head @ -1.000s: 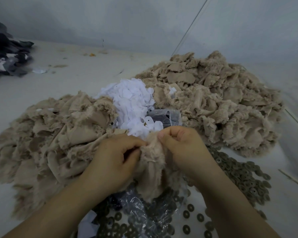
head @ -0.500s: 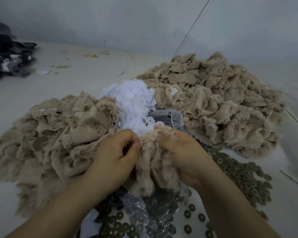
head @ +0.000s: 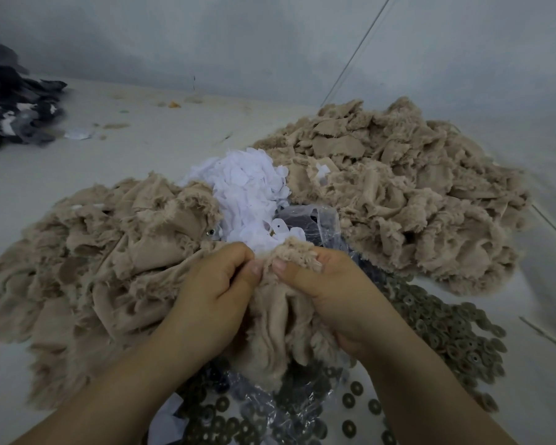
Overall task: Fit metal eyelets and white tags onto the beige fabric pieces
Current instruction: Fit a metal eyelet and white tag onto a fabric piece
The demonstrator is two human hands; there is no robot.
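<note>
We pinch 1 beige piece between left hand and right hand, thumbs pressed on its frayed top. Tags heaped just behind; eyelets scattered at right, 2 fabric piles flanking.

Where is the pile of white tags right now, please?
The white tags lie mid-frame, just beyond both hands, between the two beige fabric heaps.

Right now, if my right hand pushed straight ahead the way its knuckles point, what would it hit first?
Probably the clear plastic bag just beyond the fabric piece the right hand grips, with the white tags slightly left; depth is hard to judge.
</note>
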